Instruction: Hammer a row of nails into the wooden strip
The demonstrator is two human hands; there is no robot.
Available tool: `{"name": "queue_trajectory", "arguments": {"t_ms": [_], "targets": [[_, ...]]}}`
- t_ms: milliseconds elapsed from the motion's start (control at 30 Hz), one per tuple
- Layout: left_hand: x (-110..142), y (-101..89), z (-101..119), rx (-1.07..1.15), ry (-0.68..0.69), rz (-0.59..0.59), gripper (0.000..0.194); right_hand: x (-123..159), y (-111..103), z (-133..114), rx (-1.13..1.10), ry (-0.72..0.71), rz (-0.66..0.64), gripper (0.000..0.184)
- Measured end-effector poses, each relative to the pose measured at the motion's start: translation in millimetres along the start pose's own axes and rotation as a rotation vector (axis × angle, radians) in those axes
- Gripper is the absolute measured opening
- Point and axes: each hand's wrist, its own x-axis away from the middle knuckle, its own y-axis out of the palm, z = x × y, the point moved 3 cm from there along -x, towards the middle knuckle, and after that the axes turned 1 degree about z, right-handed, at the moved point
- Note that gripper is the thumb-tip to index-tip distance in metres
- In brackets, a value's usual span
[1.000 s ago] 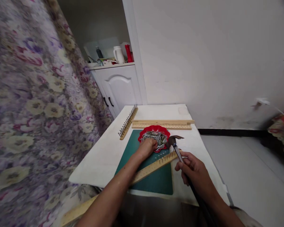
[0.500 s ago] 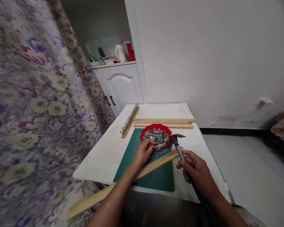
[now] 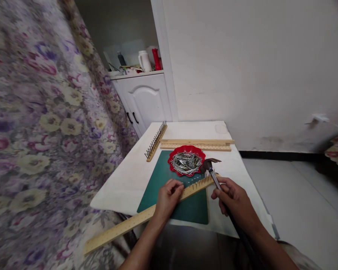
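My right hand [image 3: 232,198] is wrapped round a claw hammer [image 3: 217,180], its dark head raised over the far end of a long wooden strip [image 3: 121,227]. Rows of small holes run along this strip, and several nails [image 3: 199,183] stand upright near its far end. Beside those nails, my left hand [image 3: 169,197] is closed in a pinch at the strip's surface; what sits between its fingertips is too small to make out. Just beyond is a red scalloped bowl [image 3: 172,170] full of loose nails [image 3: 186,162]. Part of the strip is hidden under my left hand.
A green cutting mat [image 3: 154,187] lies under the strip on a white-covered table [image 3: 121,176]. Another wooden strip with upright nails [image 3: 156,142] rests at the back left. More wooden strips [image 3: 195,146] lie behind the bowl. A floral curtain [image 3: 53,131] hangs at left.
My left hand has moved from the bowl's near edge back down to the wooden strip, still pinched. The hammer in my right hand has hardly moved.
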Motion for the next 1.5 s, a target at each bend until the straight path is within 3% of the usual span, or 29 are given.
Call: {"name": "queue_trajectory", "arguments": {"t_ms": [267,1167,1500], "targets": [[6.4,21.8,-7.4,0.081,-0.080,0.006,0.019,2.5,4.1,0.7,0.013,0.005,-0.010,0.026],[4.9,25.3,-10.7,-0.039,-0.018,0.006,0.021,7.3,13.2,-2.5,0.058,0.055,-0.029,0.034],[4.4,27.4,-11.8,-0.032,-0.010,-0.023,0.020,17.9,23.6,-3.2,0.070,0.125,-0.160,0.030]]}}
